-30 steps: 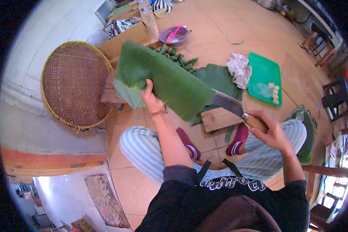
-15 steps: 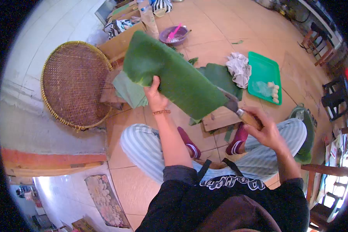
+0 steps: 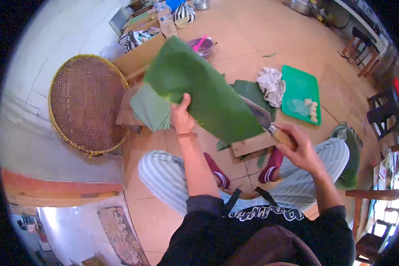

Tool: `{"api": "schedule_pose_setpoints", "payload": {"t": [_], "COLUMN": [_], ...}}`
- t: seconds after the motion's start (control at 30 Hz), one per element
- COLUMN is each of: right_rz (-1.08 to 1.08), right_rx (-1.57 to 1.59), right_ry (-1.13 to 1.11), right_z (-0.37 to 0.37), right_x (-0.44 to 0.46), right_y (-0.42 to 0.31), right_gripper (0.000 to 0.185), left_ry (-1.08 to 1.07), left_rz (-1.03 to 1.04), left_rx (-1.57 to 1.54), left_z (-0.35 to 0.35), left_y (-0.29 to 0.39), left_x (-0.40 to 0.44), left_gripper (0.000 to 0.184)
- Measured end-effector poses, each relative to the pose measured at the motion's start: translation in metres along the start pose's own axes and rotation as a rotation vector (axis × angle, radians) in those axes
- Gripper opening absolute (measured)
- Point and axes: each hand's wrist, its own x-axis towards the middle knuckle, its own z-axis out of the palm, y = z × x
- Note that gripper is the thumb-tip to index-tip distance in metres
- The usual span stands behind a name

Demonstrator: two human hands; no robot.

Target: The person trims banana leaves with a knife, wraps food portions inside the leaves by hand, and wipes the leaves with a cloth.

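A large piece of banana leaf [image 3: 204, 91] is held up in front of me. My left hand [image 3: 182, 116] grips its lower left edge, thumb on top and the other fingers hidden beneath. My right hand [image 3: 299, 148] is wrapped round the wooden handle of a knife [image 3: 284, 137]. The blade lies along the right end of the leaf, partly hidden by it. Below stands a wooden board [image 3: 252, 145] on the floor, close to my feet. Cut leaf pieces [image 3: 150, 107] are stacked to the left, and more leaf [image 3: 252, 91] lies behind the held piece.
A round woven tray [image 3: 88, 104] leans at the left. On the right are a crumpled cloth [image 3: 271, 86] and a green tray [image 3: 300, 77] bearing several pale balls [image 3: 313, 111]. Beyond the leaf sits a purple bowl [image 3: 205, 53] with a pink utensil, beside a cardboard box [image 3: 139, 55].
The leaf has tipped slightly and its right end sits a little lower. My right hand and the knife have shifted slightly down. The whole view has tilted up a little.
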Motion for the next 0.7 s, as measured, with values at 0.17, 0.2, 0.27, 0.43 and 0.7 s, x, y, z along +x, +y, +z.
{"api": "schedule_pose_setpoints", "payload": {"t": [0.17, 0.2, 0.27, 0.43, 0.7], "right_rz": [0.033, 0.023, 0.018, 0.027, 0.010], "right_rx": [0.005, 0.006, 0.010, 0.075, 0.022], "right_ry": [0.027, 0.032, 0.054, 0.108, 0.143], "right_z": [0.002, 0.004, 0.007, 0.007, 0.005], "right_x": [0.007, 0.010, 0.008, 0.016, 0.028], "right_y": [0.004, 0.006, 0.010, 0.006, 0.011], "right_gripper": [0.044, 0.043, 0.043, 0.042, 0.042], "left_ry": [-0.039, -0.029, -0.086, -0.128, -0.177], "left_rz": [-0.068, -0.080, -0.113, -0.165, -0.133], "left_rx": [-0.090, -0.120, -0.042, -0.015, 0.133], "left_z": [0.001, 0.002, 0.005, 0.011, 0.053], "left_y": [0.000, 0.002, -0.005, -0.010, 0.004], "left_x": [-0.004, -0.004, -0.005, -0.014, -0.036], "left_gripper": [0.031, 0.031, 0.031, 0.032, 0.034]}}
